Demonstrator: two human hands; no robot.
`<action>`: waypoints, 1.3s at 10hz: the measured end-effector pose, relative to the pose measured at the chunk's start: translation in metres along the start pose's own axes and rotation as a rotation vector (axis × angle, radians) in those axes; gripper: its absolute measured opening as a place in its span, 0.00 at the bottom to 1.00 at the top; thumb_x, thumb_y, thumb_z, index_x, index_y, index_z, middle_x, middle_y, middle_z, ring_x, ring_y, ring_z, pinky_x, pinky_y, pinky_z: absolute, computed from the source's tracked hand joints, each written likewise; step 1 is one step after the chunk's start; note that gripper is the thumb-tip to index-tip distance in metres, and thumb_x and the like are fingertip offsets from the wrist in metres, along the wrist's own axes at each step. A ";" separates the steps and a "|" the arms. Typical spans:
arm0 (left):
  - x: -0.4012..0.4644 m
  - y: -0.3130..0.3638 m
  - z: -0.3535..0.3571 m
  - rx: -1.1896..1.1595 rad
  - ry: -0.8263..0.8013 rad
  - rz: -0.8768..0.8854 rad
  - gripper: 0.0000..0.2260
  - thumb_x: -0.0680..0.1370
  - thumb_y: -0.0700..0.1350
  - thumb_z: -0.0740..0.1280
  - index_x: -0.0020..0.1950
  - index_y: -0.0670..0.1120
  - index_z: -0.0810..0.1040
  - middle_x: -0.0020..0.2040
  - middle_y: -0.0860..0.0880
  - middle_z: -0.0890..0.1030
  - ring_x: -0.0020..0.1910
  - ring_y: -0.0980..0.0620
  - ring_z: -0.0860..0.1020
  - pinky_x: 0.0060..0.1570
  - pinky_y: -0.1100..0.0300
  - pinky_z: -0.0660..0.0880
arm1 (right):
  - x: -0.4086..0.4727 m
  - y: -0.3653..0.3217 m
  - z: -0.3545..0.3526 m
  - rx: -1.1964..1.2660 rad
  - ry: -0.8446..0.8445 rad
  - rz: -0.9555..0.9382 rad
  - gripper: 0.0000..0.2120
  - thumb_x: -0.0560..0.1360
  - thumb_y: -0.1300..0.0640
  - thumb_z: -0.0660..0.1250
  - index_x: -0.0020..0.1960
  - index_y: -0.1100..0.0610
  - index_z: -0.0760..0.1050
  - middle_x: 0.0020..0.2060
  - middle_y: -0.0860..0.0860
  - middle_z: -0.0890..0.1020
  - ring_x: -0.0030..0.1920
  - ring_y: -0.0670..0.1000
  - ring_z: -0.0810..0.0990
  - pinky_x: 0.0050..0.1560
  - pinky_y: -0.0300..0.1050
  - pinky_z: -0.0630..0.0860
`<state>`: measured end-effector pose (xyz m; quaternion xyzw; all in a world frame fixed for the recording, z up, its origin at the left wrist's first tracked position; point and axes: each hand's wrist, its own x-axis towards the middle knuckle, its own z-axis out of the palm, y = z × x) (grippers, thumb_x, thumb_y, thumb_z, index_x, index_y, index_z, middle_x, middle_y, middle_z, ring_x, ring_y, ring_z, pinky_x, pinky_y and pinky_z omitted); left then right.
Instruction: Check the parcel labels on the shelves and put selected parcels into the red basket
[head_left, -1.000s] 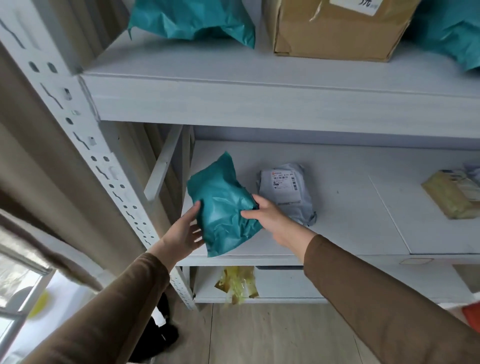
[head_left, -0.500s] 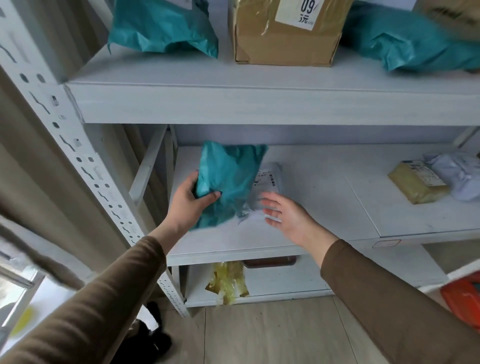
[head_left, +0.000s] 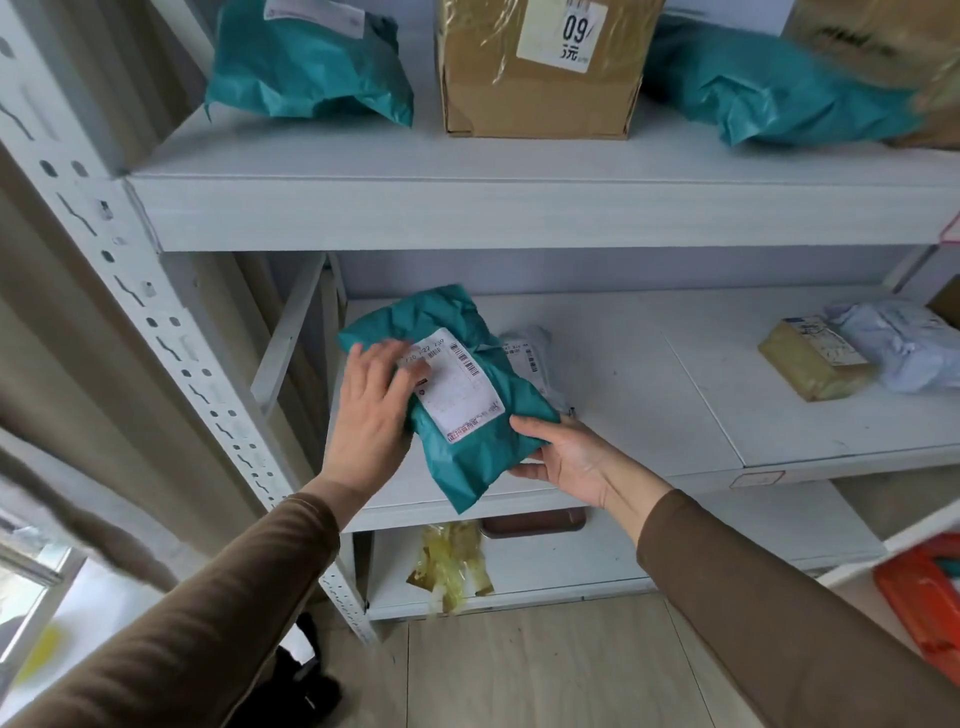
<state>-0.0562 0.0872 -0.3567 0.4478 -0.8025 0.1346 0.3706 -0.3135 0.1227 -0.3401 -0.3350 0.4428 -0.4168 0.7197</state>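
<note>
**Label turned up for reading**

The white metal shelving unit (head_left: 519, 213) fills the view, its middle shelf board carrying most of what matters. On the top shelf, at twelve o'clock, stands a brown cardboard box (head_left: 540, 73) with a crumpled teal plastic mailer bag on either side of it. The red plastic basket (head_left: 924, 597) sits low at four o'clock, well apart from the hands, so a chosen parcel would have to travel down and across to reach it.

Near the centre, a crinkled teal plastic mailer parcel (head_left: 457, 400) is held tilted over the front of the middle shelf, its white shipping label (head_left: 457, 384) facing up toward the camera, most likely so the print can be read. The right hand (head_left: 566, 457) supports it from the five o'clock corner, thumb on top and fingers curled beneath, clamped on the bag. The left hand (head_left: 371, 410) lies at nine o'clock with fingers straight and slightly apart, seemingly flattening the wrinkled plastic beside the label.

Behind the parcel, at two o'clock from it, a grey plastic mailer (head_left: 530, 353) lies on the shelf. Far right rest a yellowish taped packet (head_left: 810, 358) and a pale lilac bag (head_left: 904, 348), touching each other.
</note>
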 end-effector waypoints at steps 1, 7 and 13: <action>-0.011 0.007 0.006 -0.420 0.062 -0.613 0.34 0.76 0.29 0.67 0.80 0.46 0.60 0.83 0.41 0.57 0.83 0.41 0.55 0.82 0.42 0.53 | 0.007 0.010 0.004 0.074 0.093 -0.050 0.17 0.77 0.64 0.72 0.64 0.53 0.78 0.58 0.54 0.86 0.56 0.56 0.84 0.50 0.53 0.85; -0.038 -0.051 0.040 -1.245 -0.046 -1.637 0.23 0.82 0.30 0.64 0.75 0.44 0.71 0.67 0.41 0.78 0.52 0.44 0.82 0.50 0.49 0.84 | 0.112 0.070 0.083 0.184 0.335 0.228 0.05 0.84 0.65 0.59 0.57 0.60 0.73 0.45 0.57 0.77 0.38 0.51 0.75 0.38 0.44 0.78; -0.043 -0.062 0.030 -1.058 -0.553 -1.274 0.29 0.78 0.42 0.74 0.77 0.52 0.69 0.68 0.48 0.78 0.70 0.43 0.74 0.76 0.51 0.65 | 0.053 0.014 0.083 -0.016 0.265 0.138 0.21 0.84 0.65 0.61 0.76 0.61 0.67 0.68 0.60 0.76 0.67 0.65 0.78 0.63 0.56 0.78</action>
